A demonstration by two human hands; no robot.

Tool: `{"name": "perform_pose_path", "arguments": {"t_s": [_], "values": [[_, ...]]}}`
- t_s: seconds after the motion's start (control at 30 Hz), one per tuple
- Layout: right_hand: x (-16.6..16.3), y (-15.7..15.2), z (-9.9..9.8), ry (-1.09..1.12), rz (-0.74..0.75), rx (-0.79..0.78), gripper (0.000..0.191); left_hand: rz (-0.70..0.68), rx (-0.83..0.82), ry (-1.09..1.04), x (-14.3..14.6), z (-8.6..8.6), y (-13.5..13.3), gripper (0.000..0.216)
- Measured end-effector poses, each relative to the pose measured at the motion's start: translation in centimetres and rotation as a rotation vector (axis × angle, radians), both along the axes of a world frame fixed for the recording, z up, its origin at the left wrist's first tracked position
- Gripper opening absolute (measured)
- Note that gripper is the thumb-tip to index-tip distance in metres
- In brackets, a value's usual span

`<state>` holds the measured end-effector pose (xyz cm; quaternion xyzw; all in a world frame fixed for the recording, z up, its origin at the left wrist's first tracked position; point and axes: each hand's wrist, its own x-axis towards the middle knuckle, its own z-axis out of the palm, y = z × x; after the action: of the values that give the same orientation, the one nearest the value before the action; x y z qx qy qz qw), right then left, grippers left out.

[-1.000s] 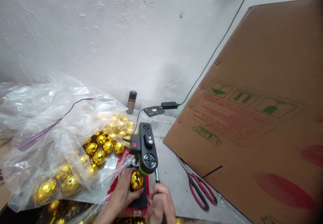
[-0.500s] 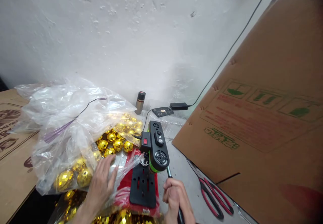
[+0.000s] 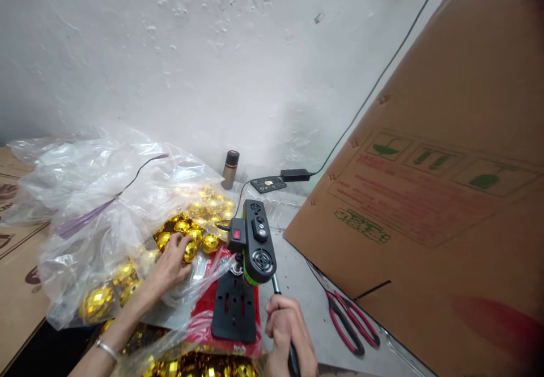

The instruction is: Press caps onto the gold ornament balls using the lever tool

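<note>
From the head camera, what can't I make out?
All in the head view:
Left hand at the gold faceted ball: exact contact, hidden by its own fingers.
Black-handled metal lever: grip's middle, covered by the right hand.
Vented black machine: underside, hidden by its housing.
Brown cardboard box: cut off by the right edge.
Brown capped bottle: cap marking too small.

Pale, pitted wall (image 3: 204, 76) behind; grey work surface (image 3: 297, 295) below
</note>
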<state>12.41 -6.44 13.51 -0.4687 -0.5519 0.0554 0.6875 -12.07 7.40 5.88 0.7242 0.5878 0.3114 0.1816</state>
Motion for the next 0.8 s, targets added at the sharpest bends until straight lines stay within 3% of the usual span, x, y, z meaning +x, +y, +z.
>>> {"name": "perform_pose_path", "arguments": {"t_s": [0.07, 0.17, 0.27, 0.33, 0.4, 0.5, 0.63, 0.8], "values": [[0.0, 0.2, 0.6, 0.016, -0.008, 0.003, 0.035, 0.050, -0.043, -0.286, 0.6, 1.4, -1.3, 0.054], [0.5, 0.7, 1.8, -0.012, 0.023, 0.039, 0.036, 0.077, -0.330, -0.744, 2.6, 2.4, -4.1, 0.073], [1.4, 1.1, 3.3, -0.074, 0.079, 0.040, 0.034, 0.115, -0.547, -1.052, 5.6, 1.1, -6.7, 0.079], [1.8, 1.3, 4.1, -0.093, 0.096, 0.010, 0.033, 0.151, -0.616, -1.132, 7.5, -0.4, -7.6, 0.075], [2.0, 1.3, 4.7, -0.112, 0.102, -0.010, 0.032, 0.156, -0.634, -1.089, 9.0, -2.0, -7.9, 0.078], [2.1, 1.2, 4.7, -0.141, 0.110, -0.021, 0.032, 0.103, -0.509, -0.863, 10.1, -3.4, -7.6, 0.081], [2.2, 1.0, 4.2, -0.154, 0.124, 0.003, 0.030, -0.044, -0.284, -0.598, 10.3, -4.3, -7.3, 0.061], [1.9, 0.6, 3.8, -0.146, 0.127, -0.016, 0.028, -0.142, -0.167, -0.431, 10.2, -4.8, -7.3, 0.058]]}}
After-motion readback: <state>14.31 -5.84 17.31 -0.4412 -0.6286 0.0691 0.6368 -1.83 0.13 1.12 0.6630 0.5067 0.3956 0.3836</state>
